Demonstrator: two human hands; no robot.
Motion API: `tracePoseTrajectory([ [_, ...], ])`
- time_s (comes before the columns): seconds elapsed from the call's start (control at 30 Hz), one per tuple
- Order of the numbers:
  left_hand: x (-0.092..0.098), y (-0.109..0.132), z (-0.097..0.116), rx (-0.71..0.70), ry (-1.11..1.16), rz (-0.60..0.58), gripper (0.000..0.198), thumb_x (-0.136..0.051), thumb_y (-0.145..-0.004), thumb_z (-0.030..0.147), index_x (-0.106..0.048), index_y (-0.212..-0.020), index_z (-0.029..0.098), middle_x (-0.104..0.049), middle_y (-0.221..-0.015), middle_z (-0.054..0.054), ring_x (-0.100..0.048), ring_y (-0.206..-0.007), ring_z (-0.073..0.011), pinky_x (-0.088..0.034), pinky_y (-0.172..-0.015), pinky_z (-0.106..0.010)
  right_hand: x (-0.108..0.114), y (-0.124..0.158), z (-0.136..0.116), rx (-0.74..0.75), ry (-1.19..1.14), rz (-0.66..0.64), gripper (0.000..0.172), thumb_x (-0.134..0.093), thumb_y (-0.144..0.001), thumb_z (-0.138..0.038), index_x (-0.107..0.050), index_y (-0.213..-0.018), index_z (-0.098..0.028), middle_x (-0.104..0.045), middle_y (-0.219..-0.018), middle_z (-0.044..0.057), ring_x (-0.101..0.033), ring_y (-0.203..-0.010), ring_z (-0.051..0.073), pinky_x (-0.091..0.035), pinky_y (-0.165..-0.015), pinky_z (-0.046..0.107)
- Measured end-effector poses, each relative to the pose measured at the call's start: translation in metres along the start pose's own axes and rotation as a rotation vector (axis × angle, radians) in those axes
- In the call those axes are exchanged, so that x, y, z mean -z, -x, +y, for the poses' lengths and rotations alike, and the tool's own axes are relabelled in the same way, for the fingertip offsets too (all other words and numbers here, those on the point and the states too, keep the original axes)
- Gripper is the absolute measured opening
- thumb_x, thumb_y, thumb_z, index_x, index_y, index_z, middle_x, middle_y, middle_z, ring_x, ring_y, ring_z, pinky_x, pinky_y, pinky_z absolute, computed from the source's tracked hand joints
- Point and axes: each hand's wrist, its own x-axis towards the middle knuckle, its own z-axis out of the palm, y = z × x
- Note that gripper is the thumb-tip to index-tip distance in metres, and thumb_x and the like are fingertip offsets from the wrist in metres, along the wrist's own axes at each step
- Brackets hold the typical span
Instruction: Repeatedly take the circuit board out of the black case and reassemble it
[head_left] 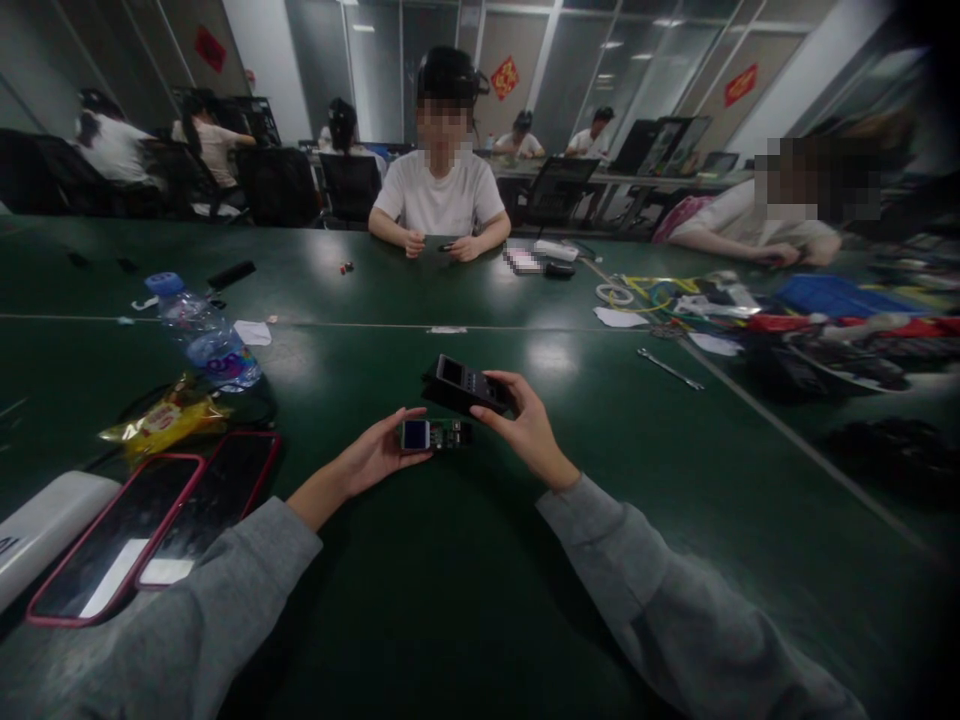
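My left hand grips the left end of a small circuit board, thumb along one edge and fingers along the other. A little bluish screen sits at the board's left end, with green board and components to its right. Between the thumb and fingers of my right hand is a black plastic casing with a rectangular window and a row of small openings. It is tilted just above and behind the board, the two close together. Whether they touch I cannot tell.
Left on the green table are a water bottle, a yellow snack packet, two red-edged phones and a white power bank. A wrench and tangled cables lie right. A person sits opposite.
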Motion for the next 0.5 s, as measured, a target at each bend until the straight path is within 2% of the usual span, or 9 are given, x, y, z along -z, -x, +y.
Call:
tracePoseTrajectory([
  [0.1,0.001,0.000,0.000,-0.012,-0.070,0.051,0.046,-0.060,-0.088,0.036,-0.051,-0.131,0.020,-0.052,-0.134,-0.014,-0.054,-0.119,-0.0275,-0.039,-0.102,-0.045,-0.004,0.004,-0.010,0.016,0.025,-0.039,0.050,-0.076,-0.074,-0.034,-0.053,-0.118,-0.027,-0.059,-0.119,0.005,-0.059,-0.108,0.023,-0.048,-0.095,0.041],
  [0.3,0.006,-0.005,-0.004,-0.017,-0.102,0.142,0.032,-0.066,-0.085,0.030,-0.060,-0.115,0.021,-0.062,-0.118,-0.009,-0.062,-0.103,-0.0224,-0.047,-0.091,-0.040,-0.026,0.020,-0.015,0.066,0.153,0.034,0.048,-0.073,-0.078,-0.033,-0.052,-0.120,-0.028,-0.059,-0.116,0.005,-0.057,-0.109,0.024,-0.046,-0.098,0.043],
  [0.43,0.006,-0.006,-0.004,-0.043,-0.066,0.088,0.034,-0.060,-0.088,0.029,-0.058,-0.121,0.020,-0.057,-0.128,-0.013,-0.059,-0.112,-0.0257,-0.048,-0.096,-0.043,-0.021,0.017,-0.020,0.062,0.173,0.094,0.049,-0.072,-0.078,-0.034,-0.051,-0.121,-0.028,-0.058,-0.118,0.006,-0.057,-0.110,0.026,-0.046,-0.098,0.045],
  [0.5,0.004,-0.005,-0.003,-0.049,-0.053,0.064,0.036,-0.059,-0.089,0.026,-0.057,-0.124,0.018,-0.055,-0.130,-0.015,-0.059,-0.114,-0.0269,-0.046,-0.100,-0.044,-0.015,0.013,-0.023,0.066,0.156,0.025,0.049,-0.073,-0.077,-0.034,-0.051,-0.121,-0.029,-0.058,-0.119,0.006,-0.056,-0.111,0.026,-0.046,-0.098,0.045],
])
